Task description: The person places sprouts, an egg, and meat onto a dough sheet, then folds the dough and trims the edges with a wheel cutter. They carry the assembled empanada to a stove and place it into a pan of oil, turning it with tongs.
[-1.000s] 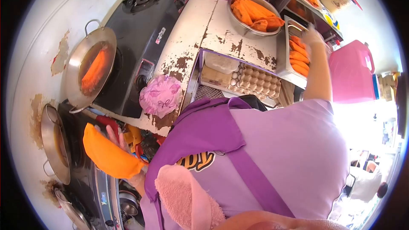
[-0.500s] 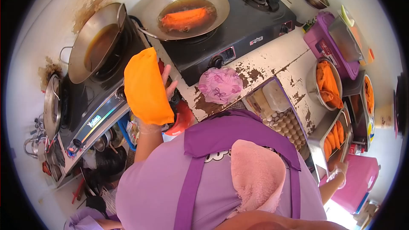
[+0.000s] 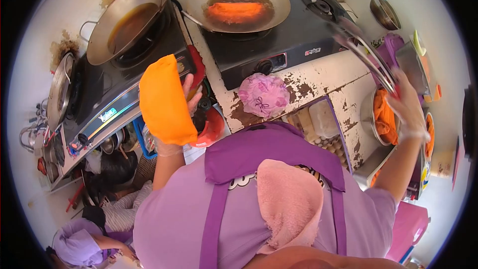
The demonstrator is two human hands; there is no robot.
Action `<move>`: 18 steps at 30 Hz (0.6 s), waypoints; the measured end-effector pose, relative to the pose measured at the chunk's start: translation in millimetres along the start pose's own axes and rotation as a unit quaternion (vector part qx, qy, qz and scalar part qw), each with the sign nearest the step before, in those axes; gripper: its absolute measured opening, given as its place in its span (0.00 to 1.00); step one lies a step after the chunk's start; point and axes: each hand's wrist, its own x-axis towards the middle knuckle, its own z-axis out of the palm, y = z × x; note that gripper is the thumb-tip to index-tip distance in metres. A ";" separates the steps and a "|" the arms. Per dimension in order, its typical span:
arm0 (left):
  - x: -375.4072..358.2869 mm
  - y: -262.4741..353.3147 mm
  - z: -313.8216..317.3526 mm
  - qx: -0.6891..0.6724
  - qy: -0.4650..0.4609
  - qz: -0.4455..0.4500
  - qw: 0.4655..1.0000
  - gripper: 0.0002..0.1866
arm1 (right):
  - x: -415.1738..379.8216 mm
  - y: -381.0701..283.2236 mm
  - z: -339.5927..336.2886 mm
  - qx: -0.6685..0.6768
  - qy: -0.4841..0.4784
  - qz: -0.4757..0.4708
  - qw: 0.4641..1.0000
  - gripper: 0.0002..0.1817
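On my left hand [image 3: 191, 93] rests a raw-looking, half-moon orange empanada [image 3: 167, 100], covering most of the palm. My left fingers show past its right edge, and a clear plastic glove wraps the wrist. My right hand [image 3: 409, 102], also in a clear glove, grips metal tongs [image 3: 372, 60], slightly blurred, pointing up and left toward the stove. Another orange empanada [image 3: 236, 12] lies in dark oil in the wok [image 3: 276, 12] on the black gas stove [image 3: 298, 35]. Below my right hand, a metal bowl [image 3: 367, 114] holds orange dough [image 3: 383, 117].
A second wok [image 3: 104, 45] with oil sits on the left stove [image 3: 107, 104]. A pink cloth-covered container [image 3: 264, 95] stands on the worn counter [image 3: 313, 74]. Eggs [image 3: 332, 150] lie in an opening near my apron. Another person [image 3: 82, 241] is low at left.
My right hand has come up from the metal tray at lower right and now holds tongs over the counter. My left hand keeps the empanada. The view has shifted, showing more of the other person.
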 end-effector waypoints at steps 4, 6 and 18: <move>-22.4 17.7 -16.4 0.436 -0.091 0.093 0.890 0.27 | 97.9 -62.5 53.1 -0.204 -0.038 -0.120 0.971 0.35; -36.1 19.4 -9.2 0.224 -0.009 0.110 0.968 0.29 | 141.6 -72.2 75.2 -0.191 -0.048 -0.203 0.959 0.35; -106.5 13.2 -0.7 0.126 0.087 0.235 0.960 0.31 | 322.2 -129.5 127.3 -0.224 -0.385 -0.117 0.887 0.40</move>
